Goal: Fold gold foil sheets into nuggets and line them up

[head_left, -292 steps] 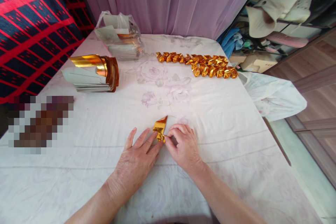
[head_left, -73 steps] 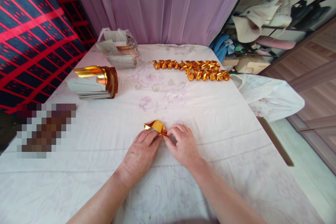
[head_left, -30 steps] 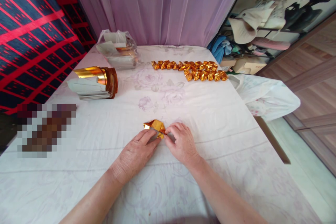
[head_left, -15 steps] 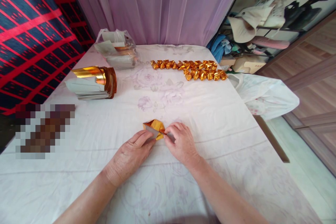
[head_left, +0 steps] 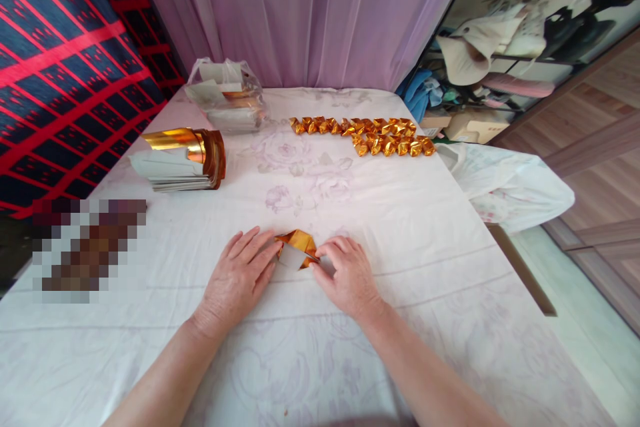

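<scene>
Well left of the partly folded gold foil sheet (head_left: 303, 240), and farther off than it, a stack of foil-faced papers (head_left: 183, 165) is lying with its top leaf curling over, probably set aside there so that sheets are in reach without crowding the hands. Behind that, also beyond the gold foil sheet and to its left, a clear plastic bag (head_left: 227, 97) is holding more papers, perhaps to keep them together.

Just left of the gold foil sheet, the left hand (head_left: 243, 267) is resting with its fingers spread and nothing gripped; the forefinger is touching the near-left edge, seemingly to steady it. The sheet itself is lying on the floral tablecloth (head_left: 300, 360) between both hands (whether the pale patch in its middle is paper backing or cloth, I cannot tell).

At the sheet's right corner, the right hand (head_left: 350, 273) is pinching the foil between closed thumb and forefinger, likely holding a crease in place. Beyond the sheet, mostly to its right, faceted folded foil pieces (head_left: 387, 145) are sitting in two close rows, presumably lined up there to be out of the way and easily counted.
</scene>
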The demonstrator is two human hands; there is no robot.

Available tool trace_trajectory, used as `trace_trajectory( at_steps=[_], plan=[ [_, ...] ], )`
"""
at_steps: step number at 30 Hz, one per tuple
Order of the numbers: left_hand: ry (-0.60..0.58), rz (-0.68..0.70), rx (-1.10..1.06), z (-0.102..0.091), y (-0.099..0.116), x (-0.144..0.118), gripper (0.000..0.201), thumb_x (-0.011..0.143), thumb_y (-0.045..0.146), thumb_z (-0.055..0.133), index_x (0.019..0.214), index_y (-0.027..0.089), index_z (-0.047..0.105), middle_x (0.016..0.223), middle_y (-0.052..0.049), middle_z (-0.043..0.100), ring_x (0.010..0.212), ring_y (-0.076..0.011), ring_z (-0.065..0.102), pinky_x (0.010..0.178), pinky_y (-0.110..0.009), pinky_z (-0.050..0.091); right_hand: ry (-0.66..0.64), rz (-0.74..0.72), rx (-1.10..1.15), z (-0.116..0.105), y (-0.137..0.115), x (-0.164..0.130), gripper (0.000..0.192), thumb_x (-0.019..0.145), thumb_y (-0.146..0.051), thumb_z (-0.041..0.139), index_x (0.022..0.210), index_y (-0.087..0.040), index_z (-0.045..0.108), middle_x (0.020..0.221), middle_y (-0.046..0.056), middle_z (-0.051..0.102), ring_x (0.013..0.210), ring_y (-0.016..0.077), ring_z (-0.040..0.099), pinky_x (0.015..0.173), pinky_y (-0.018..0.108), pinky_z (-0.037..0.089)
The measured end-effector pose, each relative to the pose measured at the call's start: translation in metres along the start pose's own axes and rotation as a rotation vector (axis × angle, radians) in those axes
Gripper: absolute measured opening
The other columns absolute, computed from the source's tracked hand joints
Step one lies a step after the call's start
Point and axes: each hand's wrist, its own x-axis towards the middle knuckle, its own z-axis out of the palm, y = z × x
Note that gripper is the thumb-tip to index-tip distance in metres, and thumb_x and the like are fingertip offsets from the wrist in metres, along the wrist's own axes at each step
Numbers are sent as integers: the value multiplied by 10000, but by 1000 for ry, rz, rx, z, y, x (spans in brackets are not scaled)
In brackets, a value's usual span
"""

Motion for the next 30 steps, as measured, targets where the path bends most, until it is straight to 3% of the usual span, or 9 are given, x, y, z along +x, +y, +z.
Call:
trace_trajectory(
  at_steps=[11,18,30],
  plan=[
    [-138,-2,7,1,0,3,336,948,270,465,1248,192,597,1442,-113,534,1368,-293,435,1114,-578,335,-30,-135,-16,-3,-1,-2,161,825,-160,679,972,-226,681,990,44,676,937,214,601,808,371,457],
    [-82,-12,-56,0,1,3,305,941,250,473,1208,204,612,1312,-109,631,1241,-258,554,1122,-557,330,-26,-135,-8,-1,1,-1,111,891,-163,606,942,-228,680,964,40,686,901,206,595,811,366,459],
    [-105,-6,-137,-3,-1,0,313,893,224,514,1184,198,625,1277,-102,647,1187,-249,589,1100,-531,377,-54,-204,-28,0,-1,-1,185,882,-93,563,938,-216,690,966,45,689,890,211,587,788,370,466]
  ],
)
